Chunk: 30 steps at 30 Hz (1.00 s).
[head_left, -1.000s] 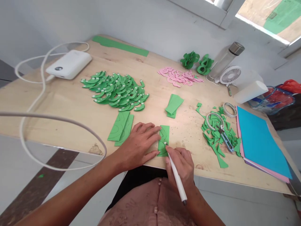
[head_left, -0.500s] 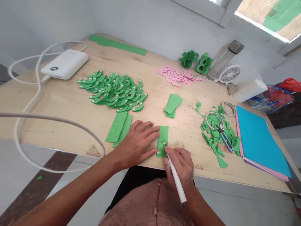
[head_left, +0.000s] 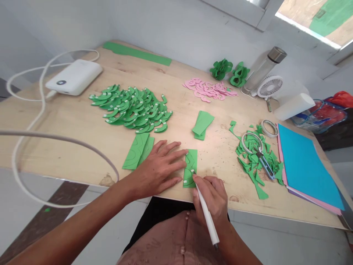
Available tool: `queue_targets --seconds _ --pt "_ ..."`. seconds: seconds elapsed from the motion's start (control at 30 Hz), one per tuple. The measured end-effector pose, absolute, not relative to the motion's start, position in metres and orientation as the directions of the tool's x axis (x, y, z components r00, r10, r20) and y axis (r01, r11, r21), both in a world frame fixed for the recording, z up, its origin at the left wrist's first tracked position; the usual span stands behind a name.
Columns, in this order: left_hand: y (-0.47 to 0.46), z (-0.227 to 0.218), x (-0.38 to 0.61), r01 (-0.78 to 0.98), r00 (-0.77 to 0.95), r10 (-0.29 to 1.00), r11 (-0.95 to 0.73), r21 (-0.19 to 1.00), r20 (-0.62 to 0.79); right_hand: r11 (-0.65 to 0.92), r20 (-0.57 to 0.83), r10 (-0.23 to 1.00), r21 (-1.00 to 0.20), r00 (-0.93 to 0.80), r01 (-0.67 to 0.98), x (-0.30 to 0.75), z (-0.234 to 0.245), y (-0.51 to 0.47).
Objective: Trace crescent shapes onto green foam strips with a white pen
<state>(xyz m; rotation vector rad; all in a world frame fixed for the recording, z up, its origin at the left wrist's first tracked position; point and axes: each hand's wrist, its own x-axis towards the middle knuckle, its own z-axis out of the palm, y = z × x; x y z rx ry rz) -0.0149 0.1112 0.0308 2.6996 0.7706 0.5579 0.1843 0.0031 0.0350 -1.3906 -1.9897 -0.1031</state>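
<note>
A green paper strip with a curved outline and small white pieces on it lies at the table's front edge. My left hand is spread flat, its fingertips touching the strip's left side. In my right hand is a white pen, its tip hidden by the fingers at the strip's lower right. More marked green strips lie partly under my left hand. Beyond the strip sits a small stack of plain green strips.
Curved green cutouts with white tabs are heaped at the left, pink cutouts at the back. Scissors and a tape roll rest on green scraps. Coloured sheets lie right; a power bank and cable left.
Both hands hold almost the same places at the strip. The view has shifted slightly; my left fingers sit a little farther left off the strip's lower edge.
</note>
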Motion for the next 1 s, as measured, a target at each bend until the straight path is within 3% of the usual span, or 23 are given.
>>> queue_targets --seconds 1.0 --pt "0.1075 0.0299 -0.0156 0.455 0.771 0.556 -0.822 0.343 0.310 0.400 0.571 0.807 -0.338 -0.152 0.852 0.1824 0.0331 0.0027"
